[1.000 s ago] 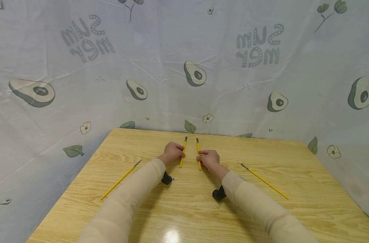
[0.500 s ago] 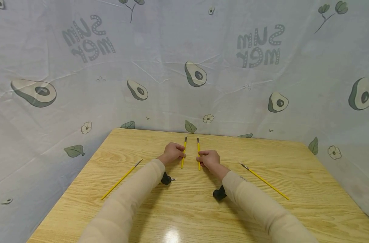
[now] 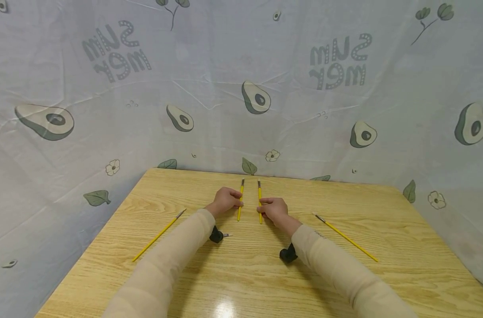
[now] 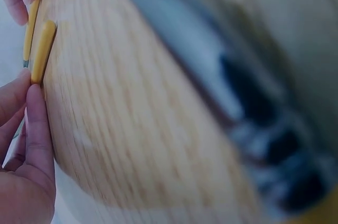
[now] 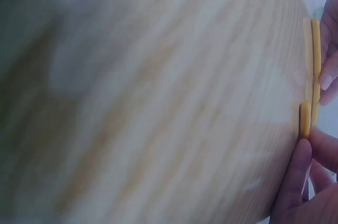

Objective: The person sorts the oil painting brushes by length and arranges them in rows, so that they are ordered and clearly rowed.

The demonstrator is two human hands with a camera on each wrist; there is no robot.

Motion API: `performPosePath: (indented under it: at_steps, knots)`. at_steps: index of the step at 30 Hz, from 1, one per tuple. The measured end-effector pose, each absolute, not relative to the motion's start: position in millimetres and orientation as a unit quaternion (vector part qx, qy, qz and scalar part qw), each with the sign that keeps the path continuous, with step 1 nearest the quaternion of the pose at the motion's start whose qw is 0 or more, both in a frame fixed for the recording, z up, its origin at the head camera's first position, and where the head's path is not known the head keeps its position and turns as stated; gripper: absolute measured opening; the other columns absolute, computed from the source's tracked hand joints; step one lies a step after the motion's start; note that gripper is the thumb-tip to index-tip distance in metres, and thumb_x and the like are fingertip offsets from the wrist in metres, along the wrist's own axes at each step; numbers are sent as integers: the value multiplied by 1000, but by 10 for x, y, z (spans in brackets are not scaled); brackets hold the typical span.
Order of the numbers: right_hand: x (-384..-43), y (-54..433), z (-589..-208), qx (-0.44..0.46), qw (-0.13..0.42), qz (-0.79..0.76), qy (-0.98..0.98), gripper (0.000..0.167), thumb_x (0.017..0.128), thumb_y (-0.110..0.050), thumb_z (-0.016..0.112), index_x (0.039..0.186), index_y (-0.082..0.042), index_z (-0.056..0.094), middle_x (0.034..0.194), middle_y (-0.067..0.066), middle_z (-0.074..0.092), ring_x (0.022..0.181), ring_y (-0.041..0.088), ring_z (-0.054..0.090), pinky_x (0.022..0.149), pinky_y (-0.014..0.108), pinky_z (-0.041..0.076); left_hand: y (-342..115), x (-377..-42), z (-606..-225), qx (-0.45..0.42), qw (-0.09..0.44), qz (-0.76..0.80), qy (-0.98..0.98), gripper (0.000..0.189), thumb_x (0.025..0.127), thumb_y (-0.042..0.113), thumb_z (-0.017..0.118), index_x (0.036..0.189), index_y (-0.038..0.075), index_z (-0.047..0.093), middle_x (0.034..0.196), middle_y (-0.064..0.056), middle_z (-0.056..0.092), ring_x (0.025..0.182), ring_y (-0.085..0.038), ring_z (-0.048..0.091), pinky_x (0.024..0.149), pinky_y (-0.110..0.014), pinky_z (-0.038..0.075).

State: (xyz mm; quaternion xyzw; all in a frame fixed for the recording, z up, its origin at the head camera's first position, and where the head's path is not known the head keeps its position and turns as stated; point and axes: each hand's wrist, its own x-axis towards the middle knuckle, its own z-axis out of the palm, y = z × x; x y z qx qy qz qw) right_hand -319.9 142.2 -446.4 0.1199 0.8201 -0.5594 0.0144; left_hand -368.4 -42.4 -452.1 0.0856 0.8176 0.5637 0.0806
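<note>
Near the back middle of the table, two yellow-handled paintbrushes lie almost parallel, dark bristles pointing away from me. My left hand pinches the left paintbrush between thumb and fingers. Across a small gap, the right paintbrush is pinched by my right hand. The left wrist view shows the handle end of the left paintbrush above my thumb and fingertip. A similar handle end of the right paintbrush sticks out from my fingers in the right wrist view.
Another yellow paintbrush lies slanted beside my left forearm, and one more paintbrush slants to the right of my right forearm. Black wrist cameras hang under the sleeves. A printed curtain stands behind the wooden table.
The handle end of the left paintbrush has shifted slightly to the right, bringing it nearer to parallel with the right one. Both hands stay almost still and keep their hold.
</note>
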Motion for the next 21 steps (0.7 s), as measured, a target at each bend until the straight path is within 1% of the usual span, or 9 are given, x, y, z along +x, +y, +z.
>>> performPosePath:
  at_steps: [9,13,17,21]
  knots:
    - [-3218,1409,-4464,125,11,-555,822,33,86,-4,74,119,-4,70,107,15,68,70,13,64,62,23,54,-418,-3685,-4527,87,79,557,822,30,83,-2,74,113,-6,69,104,-15,67,77,-19,70,68,-28,57]
    - [-3208,1417,-4473,112,14,-557,822,34,87,-3,72,121,-2,68,107,16,68,73,15,65,63,25,55,-414,-3677,-4522,84,84,560,820,31,83,-3,74,114,-6,69,105,-15,66,80,-20,69,70,-28,57]
    - [-3208,1429,-4478,103,17,-559,822,35,87,-4,72,122,-3,68,110,17,68,76,17,67,65,26,55,-410,-3660,-4510,85,92,565,815,33,83,-3,74,116,-6,67,108,-16,64,84,-22,68,71,-29,57]
    - [-3212,1431,-4481,102,18,-565,818,36,88,-4,72,123,-4,67,110,17,68,76,17,67,66,26,56,-408,-3660,-4509,88,90,564,816,33,84,-3,73,116,-7,67,110,-18,63,85,-23,68,71,-29,57]
